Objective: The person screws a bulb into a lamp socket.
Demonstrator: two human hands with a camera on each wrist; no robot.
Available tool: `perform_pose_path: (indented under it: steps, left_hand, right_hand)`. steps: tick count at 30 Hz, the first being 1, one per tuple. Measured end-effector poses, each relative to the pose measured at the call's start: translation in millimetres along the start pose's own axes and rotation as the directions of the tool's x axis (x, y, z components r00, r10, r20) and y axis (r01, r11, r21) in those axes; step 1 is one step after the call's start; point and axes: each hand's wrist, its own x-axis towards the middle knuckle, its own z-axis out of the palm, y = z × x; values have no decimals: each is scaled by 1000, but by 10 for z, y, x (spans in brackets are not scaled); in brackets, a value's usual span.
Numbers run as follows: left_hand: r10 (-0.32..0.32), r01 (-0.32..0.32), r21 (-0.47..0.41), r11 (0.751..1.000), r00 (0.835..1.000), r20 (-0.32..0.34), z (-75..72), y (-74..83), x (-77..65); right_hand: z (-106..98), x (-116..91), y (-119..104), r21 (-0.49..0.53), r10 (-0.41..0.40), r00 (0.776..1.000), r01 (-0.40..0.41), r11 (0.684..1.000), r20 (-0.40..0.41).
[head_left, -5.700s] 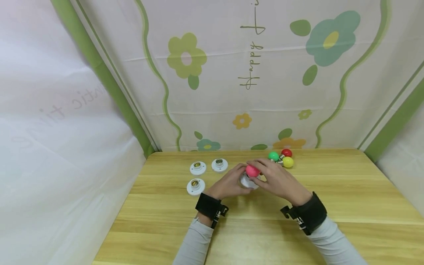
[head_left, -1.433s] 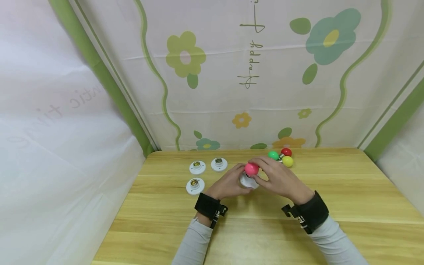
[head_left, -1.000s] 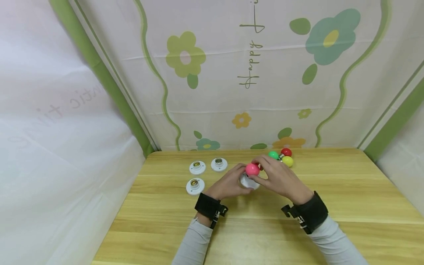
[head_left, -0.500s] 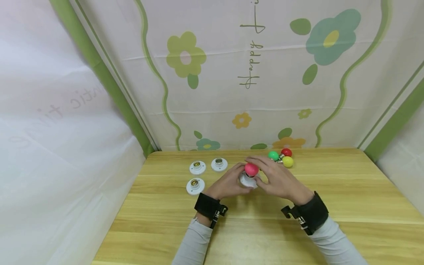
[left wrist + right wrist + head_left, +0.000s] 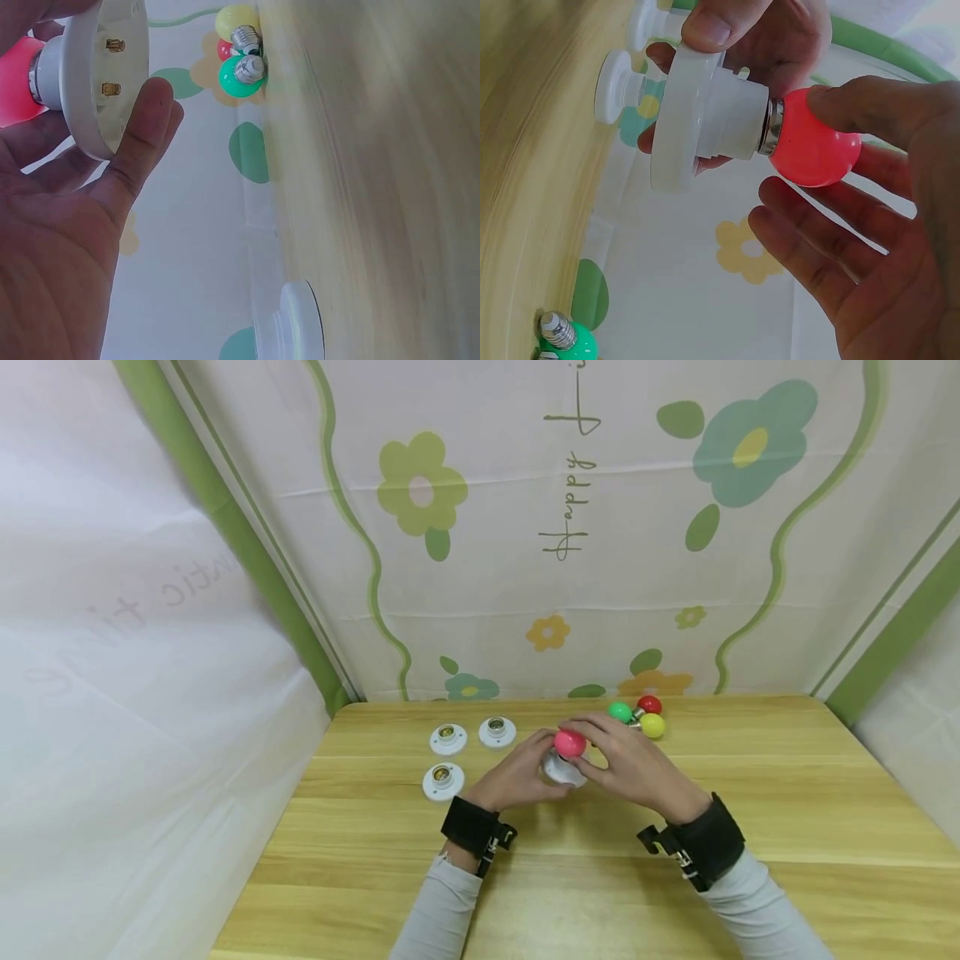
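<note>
My left hand (image 5: pixel 521 772) grips a round white lamp holder (image 5: pixel 561 772) by its rim, thumb on one side and fingers on the other. It is raised off the table, its underside with two brass contacts facing the left wrist camera. A pink light bulb (image 5: pixel 570 743) sits in the socket. A band of its metal screw cap (image 5: pixel 771 127) shows between glass and socket. My right hand (image 5: pixel 637 768) holds the bulb between thumb and fingers. In the right wrist view the thumb presses on the pink glass, and some lower fingers stand off it.
Three white lamp holders with open sockets, one at the front (image 5: pixel 443 782) and two behind (image 5: pixel 448 739) (image 5: pixel 497 732), stand left on the wooden table (image 5: pixel 570 893). Green (image 5: pixel 619 712), red (image 5: pixel 649 704) and yellow (image 5: pixel 652 726) bulbs lie together at the back right. A printed curtain (image 5: pixel 495 577) hangs behind.
My right fingers and thumb shift around the bulb; half a second ago the thumb was lower, by the holder, and now it is on the glass. My left hand keeps the lamp holder nearly still.
</note>
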Motion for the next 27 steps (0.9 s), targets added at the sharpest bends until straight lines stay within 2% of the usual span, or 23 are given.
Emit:
perform_pose_path:
  steps: [14, 19, 23, 27]
  left_hand:
    - [-13, 13, 9, 1000, 1000, 11, 9, 22, 7]
    - [-17, 17, 0, 1000, 1000, 6, 12, 25, 9]
    - [-8, 8, 2, 1000, 1000, 6, 12, 22, 5]
    - [4, -4, 5, 1000, 1000, 8, 7, 20, 2]
  right_hand:
    - [-5, 15, -12, -56, 38, 998, -41, 998, -40]
    - [-17, 12, -7, -37, 57, 998, -57, 998, 9]
    - [-28, 4, -1, 20, 31, 998, -32, 999, 59]
    - [-39, -7, -8, 58, 5, 997, -9, 998, 71]
